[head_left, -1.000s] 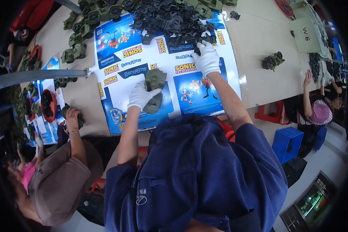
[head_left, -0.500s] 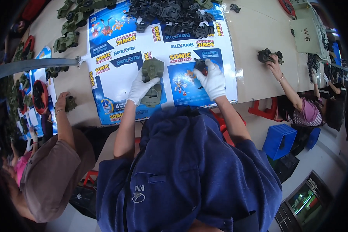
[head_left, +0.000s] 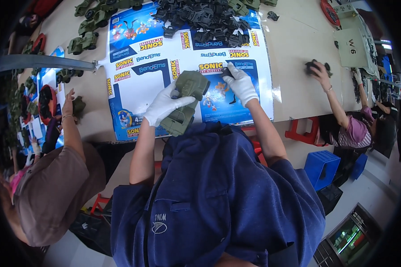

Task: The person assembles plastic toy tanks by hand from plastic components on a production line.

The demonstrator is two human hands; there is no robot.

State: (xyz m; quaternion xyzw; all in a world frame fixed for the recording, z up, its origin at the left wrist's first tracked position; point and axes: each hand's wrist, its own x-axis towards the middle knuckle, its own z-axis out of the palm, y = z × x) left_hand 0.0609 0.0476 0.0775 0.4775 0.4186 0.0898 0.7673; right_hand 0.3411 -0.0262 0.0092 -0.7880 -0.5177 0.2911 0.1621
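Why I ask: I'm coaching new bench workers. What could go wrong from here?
The olive-green toy military vehicle slants in the left hand near the front edge of the table, so a loosened grip might let it fall.
The small black part is pinched in the gloved right hand, so it could slip out.
Loose black plastic parts lie heaped on the printed sheet; a careless reach might scatter them.

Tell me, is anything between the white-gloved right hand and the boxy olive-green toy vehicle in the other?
Nothing visible is. Only a gap above the blue-and-white printed sheet separates the right hand, pinching a small black part, from that vehicle.
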